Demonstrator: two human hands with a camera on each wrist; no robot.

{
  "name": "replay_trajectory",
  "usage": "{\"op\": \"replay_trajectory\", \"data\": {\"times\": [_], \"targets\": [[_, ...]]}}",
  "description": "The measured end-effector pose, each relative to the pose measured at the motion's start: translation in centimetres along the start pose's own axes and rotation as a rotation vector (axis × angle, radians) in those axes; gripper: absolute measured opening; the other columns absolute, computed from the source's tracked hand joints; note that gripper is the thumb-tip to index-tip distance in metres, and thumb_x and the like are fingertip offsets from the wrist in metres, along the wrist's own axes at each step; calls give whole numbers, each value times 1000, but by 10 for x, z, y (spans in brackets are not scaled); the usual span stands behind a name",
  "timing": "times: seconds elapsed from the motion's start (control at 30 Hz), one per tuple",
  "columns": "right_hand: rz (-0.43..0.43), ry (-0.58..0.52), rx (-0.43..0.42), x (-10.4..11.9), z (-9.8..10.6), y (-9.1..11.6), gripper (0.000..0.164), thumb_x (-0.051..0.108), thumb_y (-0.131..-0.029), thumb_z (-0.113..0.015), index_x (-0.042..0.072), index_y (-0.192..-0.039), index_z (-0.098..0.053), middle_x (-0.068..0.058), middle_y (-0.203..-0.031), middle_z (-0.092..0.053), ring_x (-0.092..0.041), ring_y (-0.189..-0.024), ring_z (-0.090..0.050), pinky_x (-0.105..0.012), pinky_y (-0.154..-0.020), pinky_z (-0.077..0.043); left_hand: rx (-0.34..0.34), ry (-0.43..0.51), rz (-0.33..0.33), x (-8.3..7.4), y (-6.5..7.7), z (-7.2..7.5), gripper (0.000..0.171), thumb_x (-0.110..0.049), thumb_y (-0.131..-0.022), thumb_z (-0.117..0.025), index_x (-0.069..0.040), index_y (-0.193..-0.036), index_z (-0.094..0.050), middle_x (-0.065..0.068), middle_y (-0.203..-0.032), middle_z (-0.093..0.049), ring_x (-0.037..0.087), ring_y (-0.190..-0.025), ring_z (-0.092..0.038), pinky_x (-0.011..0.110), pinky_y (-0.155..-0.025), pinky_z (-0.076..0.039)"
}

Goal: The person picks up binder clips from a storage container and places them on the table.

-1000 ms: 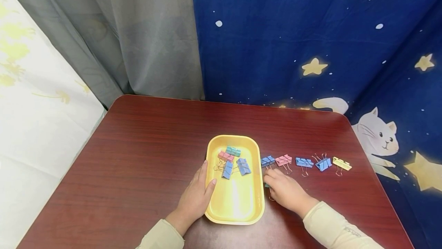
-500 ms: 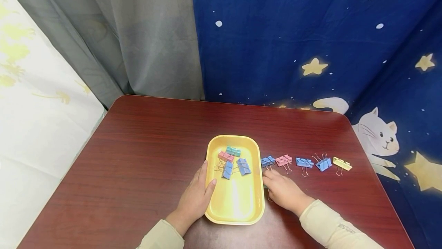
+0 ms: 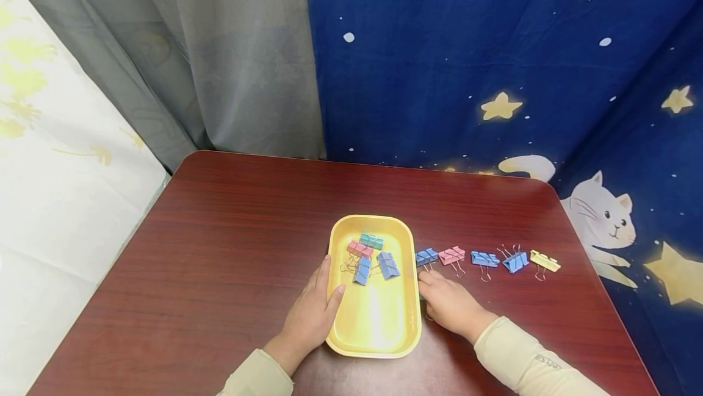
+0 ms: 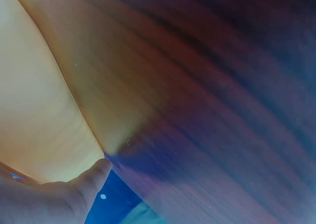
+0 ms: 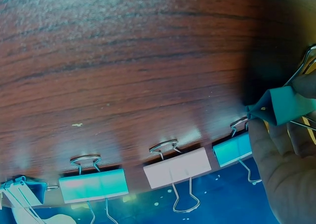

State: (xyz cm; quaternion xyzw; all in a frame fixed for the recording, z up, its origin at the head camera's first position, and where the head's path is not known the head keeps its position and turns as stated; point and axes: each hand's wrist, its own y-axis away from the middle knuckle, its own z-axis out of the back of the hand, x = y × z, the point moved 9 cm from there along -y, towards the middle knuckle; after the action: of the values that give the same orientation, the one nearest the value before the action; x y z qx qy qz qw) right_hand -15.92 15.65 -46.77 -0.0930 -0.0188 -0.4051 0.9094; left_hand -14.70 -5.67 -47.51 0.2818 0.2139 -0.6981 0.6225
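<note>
In the head view, a yellow tray [image 3: 379,329] holds green, pink and blue binder clips [image 3: 388,265]. My left hand [image 3: 309,313] holds its left side, fingers along the outer wall and thumb over the rim. At the tray's right side, my right hand [image 3: 450,303] pinches a green binder clip [image 5: 286,104], which shows in the right wrist view with its wire handles spread out. From above, that clip is mostly hidden by the hand. One finger of the left hand presses the tray's outer wall in the left wrist view.
Right of the tray, a row of binder clips lies on the dark red table [image 3: 247,231]: a blue clip [image 3: 426,256], a pink clip [image 3: 452,255], two more blue ones and a yellow clip [image 3: 545,260]. Curtains [image 3: 439,66] hang behind the table's far edge.
My right hand has shifted slightly left, closer to the tray's wall, with the green binder clip. The left hand and the tray have stayed put.
</note>
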Motion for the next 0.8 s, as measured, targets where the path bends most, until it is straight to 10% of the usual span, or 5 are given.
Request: {"op": "replay_trajectory", "data": {"times": [0.8], "targets": [[-41,-15,6,-3,6,6,40,4,-68,-73,10,-107,-69,-4,-110,-64,-22,-103,-59,-39,-87,-53,-3,-5,-7,0,1,0,65,-37,-103,-41,-4,-154,-17,24,-150,-34,39,-136,-37,56,-105,-35]]}}
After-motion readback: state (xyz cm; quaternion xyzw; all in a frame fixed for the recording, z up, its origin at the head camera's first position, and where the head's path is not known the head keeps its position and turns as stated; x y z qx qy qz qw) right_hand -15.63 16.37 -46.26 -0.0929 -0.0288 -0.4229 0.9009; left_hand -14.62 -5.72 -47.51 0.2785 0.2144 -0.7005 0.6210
